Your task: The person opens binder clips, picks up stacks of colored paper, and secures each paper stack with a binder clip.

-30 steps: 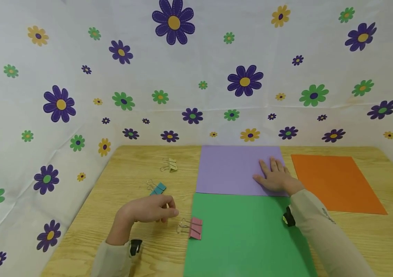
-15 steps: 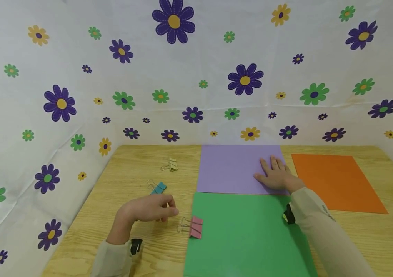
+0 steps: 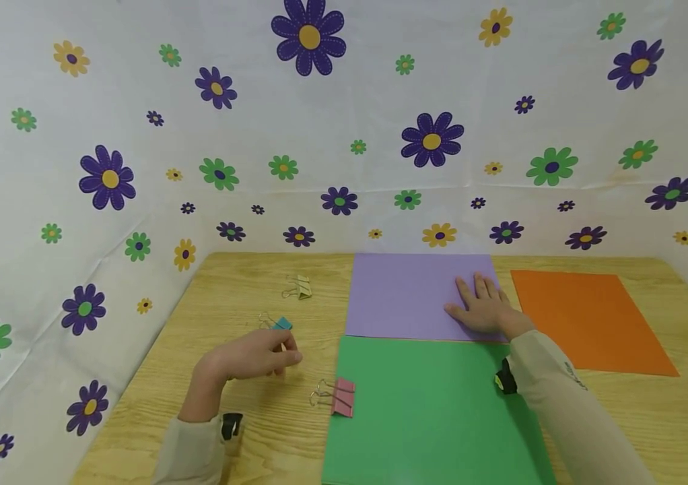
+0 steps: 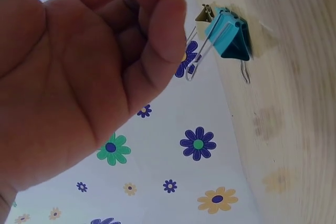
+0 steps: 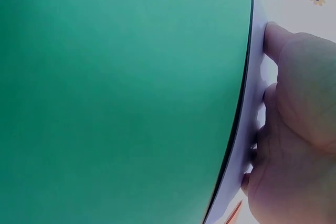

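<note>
My left hand (image 3: 286,356) hovers over the wooden table (image 3: 223,289) with its fingers loosely curled and nothing in them. It is just in front of a blue binder clip (image 3: 282,324) and hides part of it. In the left wrist view the blue clip (image 4: 228,35) lies beyond the fingertips (image 4: 163,19), apart from them. A pink binder clip (image 3: 339,396) lies to the hand's right, at the edge of a green sheet (image 3: 429,411). My right hand (image 3: 482,306) rests flat on a purple sheet (image 3: 404,296), near its front right corner.
A beige binder clip (image 3: 300,287) lies farther back on the left. An orange sheet (image 3: 586,320) lies at the right. White cloth printed with flowers (image 3: 344,135) walls the table at the back and on both sides.
My left hand has drawn back and to the left, away from the pink clip and closer to the blue clip. The right hand and the sheets have stayed put.
</note>
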A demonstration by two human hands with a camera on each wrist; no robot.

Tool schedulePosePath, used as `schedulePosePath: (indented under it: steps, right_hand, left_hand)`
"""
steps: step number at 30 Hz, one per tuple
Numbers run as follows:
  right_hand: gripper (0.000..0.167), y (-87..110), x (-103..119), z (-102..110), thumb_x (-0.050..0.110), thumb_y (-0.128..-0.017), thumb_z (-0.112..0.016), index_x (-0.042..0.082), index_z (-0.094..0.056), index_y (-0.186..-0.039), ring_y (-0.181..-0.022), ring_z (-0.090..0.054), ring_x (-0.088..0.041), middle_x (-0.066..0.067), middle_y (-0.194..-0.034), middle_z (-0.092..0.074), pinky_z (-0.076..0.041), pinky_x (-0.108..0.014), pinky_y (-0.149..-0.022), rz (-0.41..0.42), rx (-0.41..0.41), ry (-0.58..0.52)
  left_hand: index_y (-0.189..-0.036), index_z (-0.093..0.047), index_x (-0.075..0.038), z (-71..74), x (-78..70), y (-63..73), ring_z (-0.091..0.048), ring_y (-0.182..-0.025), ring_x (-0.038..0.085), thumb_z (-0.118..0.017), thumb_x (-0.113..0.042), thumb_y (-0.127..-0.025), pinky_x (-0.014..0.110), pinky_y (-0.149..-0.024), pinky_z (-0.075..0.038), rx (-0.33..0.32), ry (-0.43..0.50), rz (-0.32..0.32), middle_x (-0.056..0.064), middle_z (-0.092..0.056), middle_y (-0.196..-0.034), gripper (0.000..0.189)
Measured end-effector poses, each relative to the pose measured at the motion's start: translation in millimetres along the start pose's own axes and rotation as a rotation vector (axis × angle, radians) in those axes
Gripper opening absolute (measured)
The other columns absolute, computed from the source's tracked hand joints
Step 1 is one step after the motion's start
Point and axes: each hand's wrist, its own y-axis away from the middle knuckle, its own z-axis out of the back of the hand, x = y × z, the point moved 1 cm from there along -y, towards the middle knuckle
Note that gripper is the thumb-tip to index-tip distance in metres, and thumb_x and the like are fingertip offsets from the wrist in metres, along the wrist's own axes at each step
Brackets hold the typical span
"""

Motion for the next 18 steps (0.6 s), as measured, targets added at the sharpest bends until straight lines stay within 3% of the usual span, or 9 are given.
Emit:
schedulePosePath:
  steps: [5,12,15,18]
  right_hand:
    - [0.081,-2.8,-6.3,-2.8,0.052,-0.103,-0.034,-0.002,-0.008,-0.157,-0.146,0.007,-0.053,-0.037,-0.157,0.008,0.002,-0.068,-0.115,0.008,0.005,0.013]
    - [0.083,-1.7,-7.5,-2.5,0.054,-0.102,-0.037,-0.004,-0.01,-0.156,-0.145,0.005,-0.054,-0.038,-0.157,0.006,0.002,-0.07,-0.114,0.014,-0.012,-0.013]
    - [0.084,-1.4,-8.0,-3.4,0.054,-0.102,-0.037,-0.005,-0.012,-0.155,-0.145,0.005,-0.055,-0.038,-0.157,0.005,0.002,-0.07,-0.114,0.025,-0.019,-0.019]
    - [0.083,-3.0,-9.7,-5.1,0.054,-0.102,-0.036,-0.004,-0.01,-0.156,-0.146,0.005,-0.053,-0.037,-0.158,0.005,0.002,-0.068,-0.115,0.031,-0.019,-0.007]
  left_hand:
    - [-0.105,-0.061,-0.008,6.2,3.1,-0.8,-0.058,-0.077,0.022,-0.053,-0.028,-0.103,0.032,-0.064,-0.045,-0.124,0.007,-0.017,0.008,-0.065,-0.087,0.021]
    - [-0.113,-0.06,-0.005,10.2,9.3,-5.3,-0.053,-0.077,0.021,-0.054,-0.026,-0.104,0.034,-0.067,-0.046,-0.335,0.048,0.029,0.01,-0.061,-0.091,0.024]
    - [-0.124,-0.055,0.0,12.2,10.9,-6.6,-0.052,-0.1,0.032,-0.052,-0.026,-0.104,0.043,-0.081,-0.048,-0.448,0.07,0.068,0.019,-0.057,-0.114,0.033]
    - [-0.139,-0.044,0.003,14.2,11.8,-7.4,-0.033,-0.124,0.046,-0.05,-0.027,-0.104,0.058,-0.094,-0.041,-0.52,0.076,0.136,0.031,-0.037,-0.138,0.047]
